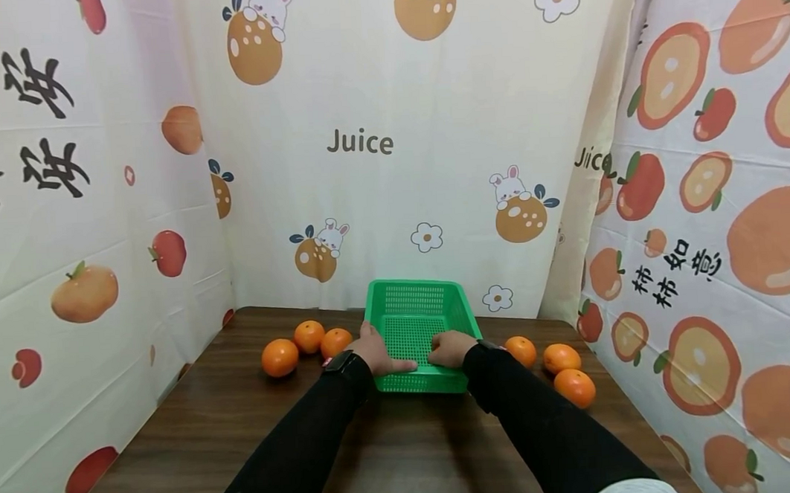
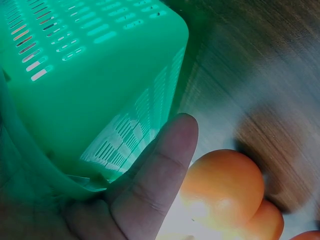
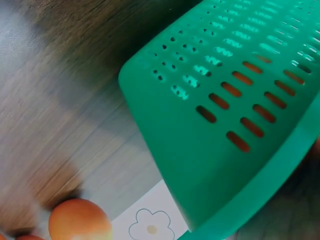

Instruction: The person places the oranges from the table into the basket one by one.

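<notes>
A green plastic basket (image 1: 421,381) with slotted walls stands on the brown table, and its visible floor holds nothing. My left hand (image 1: 372,353) grips its near left corner, the thumb stretched along the inside of the front rim. In the left wrist view a finger of that hand (image 2: 156,182) lies along the outside of the basket wall (image 2: 105,90). My right hand (image 1: 451,348) holds the near right part of the rim, with curled fingers inside. From the right wrist, the basket wall (image 3: 160,135) hides most of that hand; skin colour shows through some slots.
Left of the basket sit three oranges, a near orange (image 1: 280,357), a far orange (image 1: 309,336) and one orange (image 1: 337,342) close to my left hand. Three more oranges (image 1: 562,358) lie on the right. Fruit-printed curtains (image 1: 425,185) enclose the wood-grain table (image 1: 263,424).
</notes>
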`<control>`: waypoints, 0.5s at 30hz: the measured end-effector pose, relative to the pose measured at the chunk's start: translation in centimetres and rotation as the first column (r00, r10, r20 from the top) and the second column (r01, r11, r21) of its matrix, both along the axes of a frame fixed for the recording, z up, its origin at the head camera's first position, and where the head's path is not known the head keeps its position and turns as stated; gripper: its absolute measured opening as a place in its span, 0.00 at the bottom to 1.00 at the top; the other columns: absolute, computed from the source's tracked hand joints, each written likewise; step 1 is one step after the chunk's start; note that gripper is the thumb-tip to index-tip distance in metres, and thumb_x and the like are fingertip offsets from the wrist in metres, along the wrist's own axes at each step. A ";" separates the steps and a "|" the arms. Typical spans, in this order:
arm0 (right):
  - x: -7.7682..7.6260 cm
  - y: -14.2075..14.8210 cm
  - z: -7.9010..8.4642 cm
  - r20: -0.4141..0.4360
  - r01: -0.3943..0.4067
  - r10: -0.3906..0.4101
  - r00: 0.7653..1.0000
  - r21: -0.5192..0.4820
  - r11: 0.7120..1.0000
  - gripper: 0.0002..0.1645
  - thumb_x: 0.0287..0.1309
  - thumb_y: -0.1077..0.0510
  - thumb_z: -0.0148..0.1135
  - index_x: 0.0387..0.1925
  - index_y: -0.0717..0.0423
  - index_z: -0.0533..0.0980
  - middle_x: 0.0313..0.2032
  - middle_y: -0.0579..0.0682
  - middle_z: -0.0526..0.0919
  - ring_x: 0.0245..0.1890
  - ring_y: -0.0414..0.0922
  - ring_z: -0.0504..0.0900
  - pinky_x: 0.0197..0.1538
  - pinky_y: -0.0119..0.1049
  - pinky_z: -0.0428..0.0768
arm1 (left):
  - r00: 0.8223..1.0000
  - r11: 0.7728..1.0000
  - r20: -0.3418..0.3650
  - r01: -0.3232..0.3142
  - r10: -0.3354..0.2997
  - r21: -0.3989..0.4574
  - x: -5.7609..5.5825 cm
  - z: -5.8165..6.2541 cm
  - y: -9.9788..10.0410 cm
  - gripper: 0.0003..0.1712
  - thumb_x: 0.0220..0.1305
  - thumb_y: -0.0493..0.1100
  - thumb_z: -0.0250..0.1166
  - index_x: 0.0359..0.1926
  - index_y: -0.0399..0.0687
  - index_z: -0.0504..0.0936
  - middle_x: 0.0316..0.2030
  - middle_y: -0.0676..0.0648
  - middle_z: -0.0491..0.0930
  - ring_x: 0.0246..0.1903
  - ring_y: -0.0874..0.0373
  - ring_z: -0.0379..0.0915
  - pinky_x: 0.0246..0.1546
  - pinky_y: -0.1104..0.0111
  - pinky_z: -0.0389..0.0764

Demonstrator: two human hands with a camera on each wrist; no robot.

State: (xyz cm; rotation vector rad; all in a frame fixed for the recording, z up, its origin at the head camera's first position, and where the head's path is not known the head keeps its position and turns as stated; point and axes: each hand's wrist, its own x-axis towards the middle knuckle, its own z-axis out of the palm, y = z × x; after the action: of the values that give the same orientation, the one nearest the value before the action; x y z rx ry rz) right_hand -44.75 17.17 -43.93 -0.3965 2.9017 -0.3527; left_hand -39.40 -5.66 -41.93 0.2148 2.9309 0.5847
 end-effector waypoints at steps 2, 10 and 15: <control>-0.1 0.0 0.0 0.021 0.008 -0.008 1.000 -0.013 1.000 0.25 0.70 0.48 0.60 0.62 0.55 0.82 0.57 0.55 0.87 0.48 0.49 0.81 0.59 0.50 0.80 | 1.000 1.000 -0.001 0.000 0.000 0.001 0.0 0.1 0.0 0.79 0.55 0.86 0.65 0.85 0.34 0.46 0.86 0.35 0.42 0.51 0.43 0.82 0.51 0.55 0.85; 0.7 -0.4 0.5 0.001 0.010 -0.010 1.000 -0.012 1.000 0.18 0.72 0.52 0.59 0.56 0.55 0.83 0.54 0.56 0.87 0.45 0.48 0.81 0.56 0.49 0.80 | 1.000 1.000 0.014 -0.019 0.019 -0.008 -0.8 -0.5 0.1 0.83 0.50 0.89 0.64 0.85 0.34 0.44 0.86 0.35 0.44 0.53 0.44 0.81 0.54 0.54 0.85; 1.2 -0.4 0.7 -0.046 0.005 -0.006 0.999 -0.018 1.000 0.13 0.67 0.55 0.61 0.48 0.54 0.84 0.45 0.54 0.87 0.38 0.46 0.78 0.48 0.43 0.78 | 1.000 0.999 0.023 -0.018 0.018 -0.028 -1.7 -1.3 0.2 0.83 0.49 0.89 0.64 0.85 0.36 0.45 0.86 0.37 0.41 0.44 0.47 0.81 0.42 0.58 0.84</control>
State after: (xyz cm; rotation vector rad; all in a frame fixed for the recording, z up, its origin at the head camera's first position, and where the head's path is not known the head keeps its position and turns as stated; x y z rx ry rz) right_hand -43.51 16.78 -43.26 -0.4046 2.9467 -0.3748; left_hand -41.12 -5.44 -43.23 0.1775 2.9198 0.5452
